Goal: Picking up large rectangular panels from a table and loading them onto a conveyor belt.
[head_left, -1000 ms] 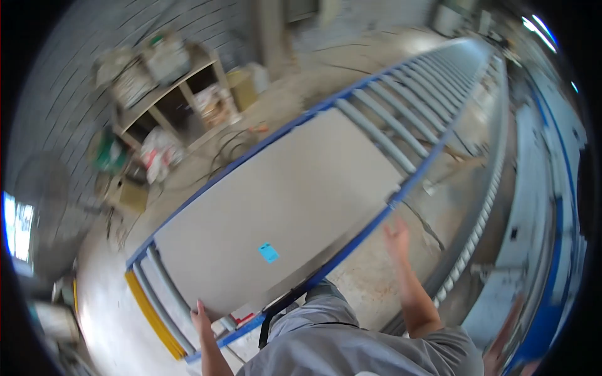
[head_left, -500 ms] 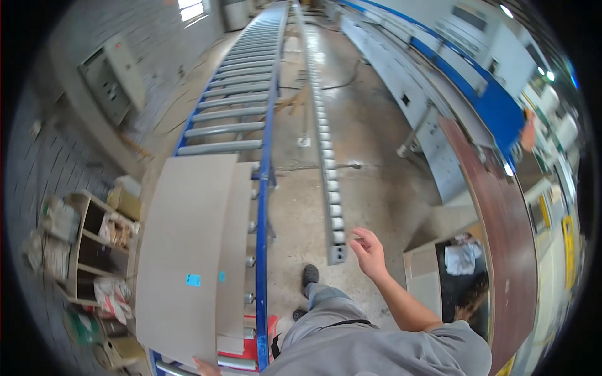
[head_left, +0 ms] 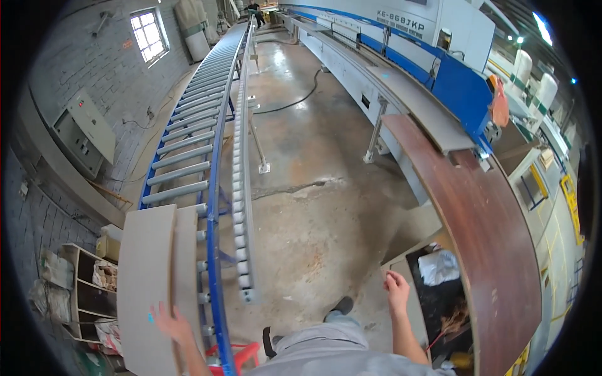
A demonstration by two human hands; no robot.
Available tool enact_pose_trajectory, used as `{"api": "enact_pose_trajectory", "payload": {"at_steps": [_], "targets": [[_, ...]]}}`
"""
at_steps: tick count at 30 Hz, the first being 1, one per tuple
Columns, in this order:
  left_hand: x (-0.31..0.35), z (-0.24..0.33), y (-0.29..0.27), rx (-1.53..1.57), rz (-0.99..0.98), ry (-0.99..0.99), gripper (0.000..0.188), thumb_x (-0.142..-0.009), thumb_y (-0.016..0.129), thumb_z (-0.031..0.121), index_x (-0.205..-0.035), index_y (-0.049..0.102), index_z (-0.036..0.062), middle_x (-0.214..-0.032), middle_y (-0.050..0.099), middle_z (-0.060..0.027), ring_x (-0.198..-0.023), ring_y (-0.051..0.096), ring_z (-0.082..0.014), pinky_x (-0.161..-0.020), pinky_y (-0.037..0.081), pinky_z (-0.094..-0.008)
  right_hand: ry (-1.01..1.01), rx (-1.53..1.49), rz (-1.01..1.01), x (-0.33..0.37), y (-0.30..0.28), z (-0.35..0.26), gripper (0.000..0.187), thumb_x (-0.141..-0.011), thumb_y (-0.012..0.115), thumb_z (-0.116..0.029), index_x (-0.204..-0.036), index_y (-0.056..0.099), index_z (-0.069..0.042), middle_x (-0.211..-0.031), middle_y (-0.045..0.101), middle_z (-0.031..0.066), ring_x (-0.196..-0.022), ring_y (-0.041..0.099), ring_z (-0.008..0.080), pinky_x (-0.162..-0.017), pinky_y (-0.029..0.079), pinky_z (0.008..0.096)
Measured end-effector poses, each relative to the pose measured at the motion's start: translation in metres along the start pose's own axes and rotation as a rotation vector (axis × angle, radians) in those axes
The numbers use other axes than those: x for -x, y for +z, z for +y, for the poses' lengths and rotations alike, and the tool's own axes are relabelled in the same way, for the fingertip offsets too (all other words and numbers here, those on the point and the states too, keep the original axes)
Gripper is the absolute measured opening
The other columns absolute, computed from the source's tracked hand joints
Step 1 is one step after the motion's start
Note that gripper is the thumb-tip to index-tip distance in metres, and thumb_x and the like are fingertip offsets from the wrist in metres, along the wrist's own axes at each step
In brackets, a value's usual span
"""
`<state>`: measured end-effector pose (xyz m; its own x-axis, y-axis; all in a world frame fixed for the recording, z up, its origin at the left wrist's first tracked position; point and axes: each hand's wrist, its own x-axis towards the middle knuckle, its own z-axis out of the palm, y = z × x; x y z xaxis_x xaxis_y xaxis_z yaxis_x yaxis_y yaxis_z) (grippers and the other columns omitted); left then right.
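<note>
Two boards [head_left: 144, 269] lie lengthwise on the roller conveyor [head_left: 177, 193], beneath the nearer left hand [head_left: 174, 323], fingers spread; right hand [head_left: 397, 292] curled.

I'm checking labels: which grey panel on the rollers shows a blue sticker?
The left panel: its blue sticker shows beside the left hand; the right panel shows none.

Fairly bright throughout, with daylight from the window [head_left: 149, 36] at upper left, its panes washed nearly white, and a glaring light strip [head_left: 543, 29] at upper right. Gleams in pale patches along the far floor [head_left: 301, 225]; darkens into soft shadow beneath the brown worktop [head_left: 480, 250]. Bends heavily toward the rim, bowing the worktop, then falls off to black corners. Reasonably sharp mid-view, slightly smeared at the left hand [head_left: 175, 327], mushy in the distance
</note>
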<state>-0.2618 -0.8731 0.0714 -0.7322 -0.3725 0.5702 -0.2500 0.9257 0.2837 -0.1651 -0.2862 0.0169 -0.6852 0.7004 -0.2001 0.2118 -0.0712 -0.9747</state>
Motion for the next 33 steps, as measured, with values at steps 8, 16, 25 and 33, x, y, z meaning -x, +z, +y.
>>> {"api": "enact_pose_trajectory", "payload": {"at_steps": [8, 16, 25, 33], "targets": [[0.024, 0.354, 0.040, 0.443, -0.310, 0.698, 0.037, -0.074, 0.068, 0.014, -0.109, 0.060, 0.0094, -0.129, 0.046, -0.0167, -0.120, 0.042, -0.0372, -0.102, 0.034, -0.0474, 0.010, -0.134, 0.272, -0.112, -0.125, -0.007, 0.024, -0.091, 0.058, -0.016, -0.109, 0.061, -0.001, -0.094, 0.063, 0.0036, -0.078, 0.057, 0.0088, -0.066, 0.048, 0.0231], [0.099, 0.476, 0.113, 0.726, -0.713, 0.810, 0.030, -0.074, 0.068, 0.015, -0.104, 0.064, 0.0092, -0.116, 0.058, -0.0136, -0.107, 0.055, -0.0337, -0.093, 0.043, -0.0431, -0.156, -0.003, 0.606, -0.169, -0.191, -0.003, 0.030, -0.091, 0.057, -0.016, -0.114, 0.059, 0.002, -0.102, 0.063, 0.0087, -0.090, 0.059, 0.0161, -0.080, 0.047, 0.0279], [0.078, 0.614, 0.200, 0.906, -1.096, 0.842, 0.027, -0.080, 0.065, 0.017, -0.106, 0.065, 0.0091, -0.113, 0.060, -0.0098, -0.104, 0.058, -0.0282, -0.086, 0.049, -0.0370, 0.011, 0.213, 0.803, -0.194, -0.199, -0.023, 0.032, -0.088, 0.060, -0.017, -0.110, 0.060, 0.006, -0.101, 0.064, 0.0149, -0.089, 0.061, 0.0210, -0.081, 0.048, 0.0316], [0.038, 0.731, 0.270, 0.973, -1.369, 0.804, 0.028, -0.083, 0.064, 0.017, -0.109, 0.063, 0.0063, -0.103, 0.065, -0.0134, -0.090, 0.065, -0.0250, -0.081, 0.051, -0.0345, 0.151, 0.422, 1.002, -0.253, -0.240, -0.042, 0.044, -0.089, 0.060, -0.022, -0.122, 0.053, 0.006, -0.119, 0.058, 0.0211, -0.108, 0.057, 0.0274, -0.093, 0.044, 0.0352]]}}
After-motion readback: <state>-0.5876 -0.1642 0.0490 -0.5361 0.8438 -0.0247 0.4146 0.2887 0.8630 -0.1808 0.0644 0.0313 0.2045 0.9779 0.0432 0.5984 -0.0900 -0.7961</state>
